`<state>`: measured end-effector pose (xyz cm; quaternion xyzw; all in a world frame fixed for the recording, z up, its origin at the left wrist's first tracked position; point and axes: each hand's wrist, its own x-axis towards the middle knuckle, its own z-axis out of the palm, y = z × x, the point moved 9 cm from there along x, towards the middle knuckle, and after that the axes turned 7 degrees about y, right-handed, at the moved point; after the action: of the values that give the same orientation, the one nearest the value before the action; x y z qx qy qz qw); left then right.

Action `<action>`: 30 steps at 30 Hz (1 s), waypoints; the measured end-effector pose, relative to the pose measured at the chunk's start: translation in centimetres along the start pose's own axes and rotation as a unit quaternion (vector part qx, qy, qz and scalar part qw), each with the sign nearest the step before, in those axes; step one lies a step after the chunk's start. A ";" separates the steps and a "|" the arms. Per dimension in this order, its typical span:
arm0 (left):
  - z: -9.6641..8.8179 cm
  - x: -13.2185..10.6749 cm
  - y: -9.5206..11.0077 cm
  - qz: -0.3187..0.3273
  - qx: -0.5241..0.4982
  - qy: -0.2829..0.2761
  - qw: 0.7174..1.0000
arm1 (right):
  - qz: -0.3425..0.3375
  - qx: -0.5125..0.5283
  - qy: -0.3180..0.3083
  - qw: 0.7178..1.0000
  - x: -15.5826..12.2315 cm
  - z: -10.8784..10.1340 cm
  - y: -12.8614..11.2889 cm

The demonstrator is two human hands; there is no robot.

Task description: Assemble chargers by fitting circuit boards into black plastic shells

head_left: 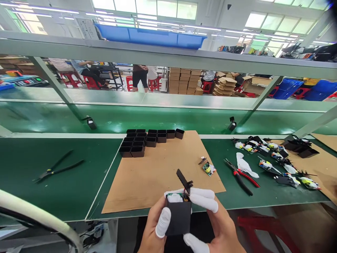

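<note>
Both my hands hold a small black plastic housing (pixel 179 218) near the bottom middle, in front of the table edge. My left hand (pixel 154 225) grips its left side, thumb in a white finger cot across the front. My right hand (pixel 213 219) wraps the right side, white-cotted fingers over the top. A green circuit board (pixel 176 195) sits in the housing's open top, and a black strip with wires (pixel 184 181) sticks up from it. One more circuit board (pixel 209 168) lies on the brown cardboard sheet (pixel 158 172).
Several empty black housings (pixel 142 140) are lined up at the cardboard's far edge. Red-handled pliers (pixel 240 175) and a pile of circuit boards (pixel 276 158) lie to the right. Black pliers (pixel 56 168) lie on the green bench at left. People work beyond the conveyor.
</note>
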<state>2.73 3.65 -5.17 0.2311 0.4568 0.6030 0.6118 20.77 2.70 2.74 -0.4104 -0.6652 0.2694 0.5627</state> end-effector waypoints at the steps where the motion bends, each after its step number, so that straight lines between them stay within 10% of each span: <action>1: -0.6 0.0 -0.3 0.000 0.006 0.014 1.000 | -0.025 -0.012 0.001 1.000 0.1 0.0 -0.4; 10: 1.1 0.6 2.0 0.063 0.112 -0.035 0.991 | -0.112 -0.045 0.000 0.993 0.3 -0.3 -2.0; 18: 2.8 0.6 3.6 0.095 0.167 -0.169 0.967 | 0.187 0.210 0.035 0.959 1.2 0.1 3.8; 30: 1.9 1.9 3.9 0.058 0.135 -0.053 0.988 | 0.271 0.216 0.057 0.936 1.6 0.3 4.9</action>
<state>1.94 6.62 -1.54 0.3697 0.4869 0.5572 0.5620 21.61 6.67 -0.49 -0.4583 -0.4213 0.5254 0.5801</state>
